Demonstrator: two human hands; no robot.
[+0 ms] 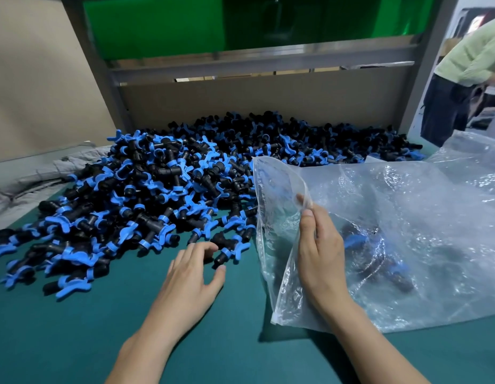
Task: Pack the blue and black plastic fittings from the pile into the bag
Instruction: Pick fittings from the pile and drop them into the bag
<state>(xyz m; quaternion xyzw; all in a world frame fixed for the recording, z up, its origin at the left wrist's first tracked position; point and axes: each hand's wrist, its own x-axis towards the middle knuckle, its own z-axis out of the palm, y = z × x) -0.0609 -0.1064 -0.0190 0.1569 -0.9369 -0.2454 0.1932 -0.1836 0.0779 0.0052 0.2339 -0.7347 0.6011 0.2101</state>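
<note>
Hands apart: your left hand (193, 270) hovers loose-fingered, gripping nothing, just beside the heap of blue-and-black plastic fittings (171, 189) on the green tabletop (74, 328). Your right hand (321, 253) pinches the clear plastic bag (420, 206) at its mouth; a few fittings lie inside. Crumpled grey cloth (33, 176) far left; bystander in pale green shirt (467, 65) far right.

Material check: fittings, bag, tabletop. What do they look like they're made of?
Fittings: rigid moulded plastic, it seems; matte black bodies, satin blue winged collars, uniform colour. Bag: thin clear plastic film, glossy; it wrinkles, glints and shows parts inside. Tabletop: dark green mat, matte, no glare; rubber or vinyl, cannot tell.
</note>
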